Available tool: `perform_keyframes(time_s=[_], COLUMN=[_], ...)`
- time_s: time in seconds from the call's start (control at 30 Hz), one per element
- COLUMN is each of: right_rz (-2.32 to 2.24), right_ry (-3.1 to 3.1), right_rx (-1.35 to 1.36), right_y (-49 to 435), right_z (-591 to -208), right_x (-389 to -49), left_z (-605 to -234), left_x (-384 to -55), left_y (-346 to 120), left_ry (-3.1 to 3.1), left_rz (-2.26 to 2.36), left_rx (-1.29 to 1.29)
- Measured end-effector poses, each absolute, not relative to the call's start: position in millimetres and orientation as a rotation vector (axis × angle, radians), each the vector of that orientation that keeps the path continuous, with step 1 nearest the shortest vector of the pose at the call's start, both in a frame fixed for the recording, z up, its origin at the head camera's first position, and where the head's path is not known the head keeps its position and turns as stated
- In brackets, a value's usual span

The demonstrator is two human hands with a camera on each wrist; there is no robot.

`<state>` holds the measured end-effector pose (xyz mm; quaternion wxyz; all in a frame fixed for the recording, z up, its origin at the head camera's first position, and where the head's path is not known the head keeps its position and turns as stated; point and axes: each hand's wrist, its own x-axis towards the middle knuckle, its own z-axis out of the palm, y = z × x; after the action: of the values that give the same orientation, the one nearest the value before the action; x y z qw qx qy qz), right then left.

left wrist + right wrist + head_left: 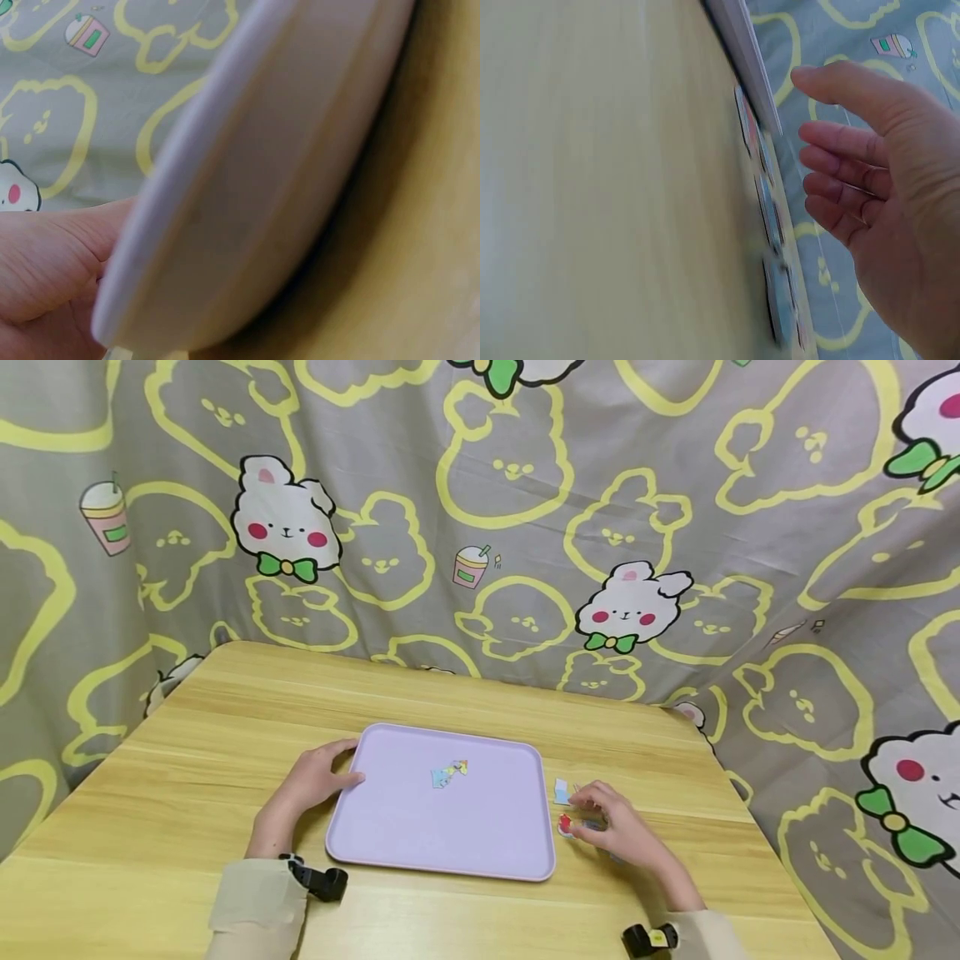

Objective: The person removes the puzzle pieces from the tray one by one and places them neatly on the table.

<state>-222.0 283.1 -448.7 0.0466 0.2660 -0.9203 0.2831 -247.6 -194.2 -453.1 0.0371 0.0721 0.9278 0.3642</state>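
A lilac tray (491, 843) lies on the wooden table. My left hand (318, 774) holds its left edge, thumb lying over the rim and fingers along the outside; the left wrist view shows the tray's side wall (247, 172) close up. Inside the tray is a small flat printed piece or cluster (448, 774) in light blue and yellow. Right of the tray, my right hand (611, 827) hovers over several flat printed pieces, its loosely bent fingers (840, 146) holding nothing. A white-and-blue piece (561, 791) and a red one (565, 823) show beside it; others are partly hidden underneath.
Wooden table surface (285, 693) surrounds the tray. A grey curtain (405, 460) with yellow outlines and white rabbit faces hangs behind the table and along both sides. Each wrist wears a black camera, one of them the left camera (321, 881).
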Motion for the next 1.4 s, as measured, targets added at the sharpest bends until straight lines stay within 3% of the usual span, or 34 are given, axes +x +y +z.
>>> perform_keyframes(time_s=[0.67, 1.4], right_rz=[0.865, 0.676], right_ry=[-2.888, -2.996], right_rx=[0.728, 0.884], right_y=[207, 143], right_z=[-448, -445], right_x=[-236, -261], left_z=[-453, -452], left_x=[-244, -248], left_y=[-195, -194], left_ry=[2.851, 2.848], left_rz=[1.120, 1.119], left_rx=[0.208, 0.214])
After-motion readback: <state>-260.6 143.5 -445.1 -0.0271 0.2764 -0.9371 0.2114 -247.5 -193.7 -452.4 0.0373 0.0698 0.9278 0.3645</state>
